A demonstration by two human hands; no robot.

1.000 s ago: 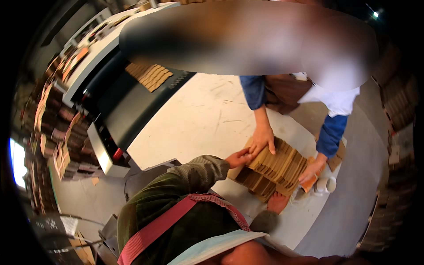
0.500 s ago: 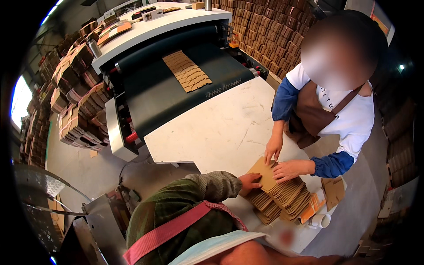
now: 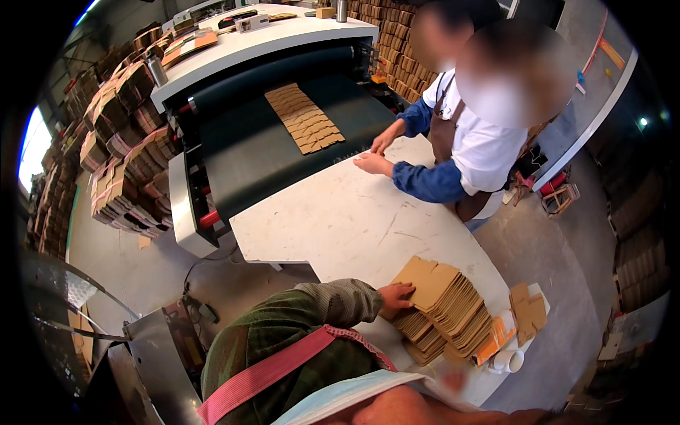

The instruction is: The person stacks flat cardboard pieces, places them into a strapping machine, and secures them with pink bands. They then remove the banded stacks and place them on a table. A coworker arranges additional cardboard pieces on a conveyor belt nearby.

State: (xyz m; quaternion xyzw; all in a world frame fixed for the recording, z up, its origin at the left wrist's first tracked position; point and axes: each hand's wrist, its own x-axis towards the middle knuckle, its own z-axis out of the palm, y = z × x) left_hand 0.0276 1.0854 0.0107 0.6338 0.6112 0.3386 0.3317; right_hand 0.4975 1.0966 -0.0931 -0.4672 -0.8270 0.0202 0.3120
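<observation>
My left hand (image 3: 397, 296) rests with outstretched fingers against the left side of a stack of flat brown cardboard pieces (image 3: 453, 304). The thumb is mostly hidden. The stack fans out toward me on the white table (image 3: 340, 219). Beside its near end is a blurred skin-coloured patch (image 3: 452, 379); whether it is my right hand cannot be made out. To the right of the stack lie an orange-and-white packet (image 3: 496, 338), a white cup-like roll (image 3: 507, 361) and loose cardboard pieces (image 3: 528, 312).
A co-worker (image 3: 467, 156) in blue sleeves and brown apron stands at the table's far right, hands together near the belt. Overlapping cardboard pieces (image 3: 304, 119) lie on the machine's dark conveyor belt (image 3: 241, 156). Bundled cardboard stacks (image 3: 124, 191) rise at left.
The co-worker has taken both hands off the stack and moved away toward the conveyor belt. My left hand stays at the stack's left side.
</observation>
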